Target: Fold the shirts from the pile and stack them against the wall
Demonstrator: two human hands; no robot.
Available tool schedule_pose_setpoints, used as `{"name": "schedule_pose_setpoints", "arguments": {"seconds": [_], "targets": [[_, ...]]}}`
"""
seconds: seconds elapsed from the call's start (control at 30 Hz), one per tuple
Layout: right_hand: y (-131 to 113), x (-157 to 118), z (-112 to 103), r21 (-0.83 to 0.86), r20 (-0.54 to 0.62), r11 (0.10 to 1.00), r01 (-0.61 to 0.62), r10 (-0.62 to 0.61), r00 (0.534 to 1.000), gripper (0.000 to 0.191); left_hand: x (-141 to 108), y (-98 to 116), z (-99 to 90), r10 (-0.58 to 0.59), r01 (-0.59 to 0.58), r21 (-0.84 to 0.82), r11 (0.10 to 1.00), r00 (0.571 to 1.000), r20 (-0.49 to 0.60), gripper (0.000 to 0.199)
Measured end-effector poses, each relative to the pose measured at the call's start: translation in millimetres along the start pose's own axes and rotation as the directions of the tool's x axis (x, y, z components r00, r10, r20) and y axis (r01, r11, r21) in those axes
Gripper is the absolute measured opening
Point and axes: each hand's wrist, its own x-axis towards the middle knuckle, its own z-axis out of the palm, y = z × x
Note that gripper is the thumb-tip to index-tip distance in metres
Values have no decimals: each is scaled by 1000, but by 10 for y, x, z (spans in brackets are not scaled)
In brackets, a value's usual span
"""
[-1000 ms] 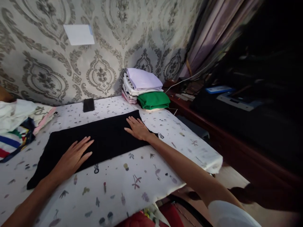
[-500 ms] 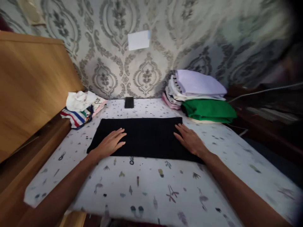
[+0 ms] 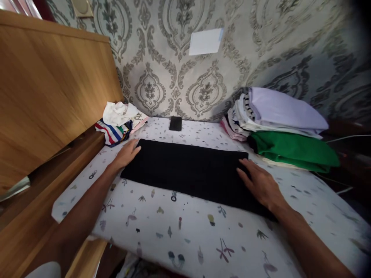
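Observation:
A black folded cloth [image 3: 188, 170] lies flat as a long strip on the white patterned sheet [image 3: 162, 220]. At the cloth's left end is my left hand [image 3: 126, 154], its thumb on the edge and its fingers pointing away, partly hidden beyond the wrist. My right hand [image 3: 259, 181] rests on the right end of the cloth with the fingers spread and the palm down. Neither hand grips anything.
Behind on the right are stacked folded clothes, lilac [image 3: 285, 108] over green [image 3: 295, 148]. A crumpled pile [image 3: 120, 114] sits back left beside a wooden panel [image 3: 52, 92]. A small black object [image 3: 175, 123] lies near the patterned wall [image 3: 174, 77].
The view has swung left. My left hand has slid from on top of the cloth to its left end; my right hand stays on the right part.

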Motion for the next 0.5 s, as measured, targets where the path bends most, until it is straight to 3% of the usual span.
{"name": "schedule_pose_setpoints", "arguments": {"seconds": [0.07, 0.17, 0.3, 0.4, 0.5], "targets": [[-170, 36, -55, 52, -7, 998, 29, -29, 1000, 50, 1, 31, 81, -34, 27, 108, 994, 997, 63, 57], [-544, 71, -79, 179, 53, 981, 80, -91, 994, 46, -16, 83, 142, -46, 31, 209, 977, 997, 67, 56], [-1305, 20, 5, 360, 136, 915, 180, -242, 961, 40, -18, 114, 122, -63, 55, 274, 960, 998, 18, 55], [-2039, -57, 87, 414, 184, 852, 320, -423, 887, 34, 103, 104, 72, -129, 122, 258, 958, 992, 9, 54], [-2746, -69, 145, 416, 232, 766, 490, -611, 757, 30, 365, 59, -1, -233, 222, 157, 962, 971, 56, 50]]}}
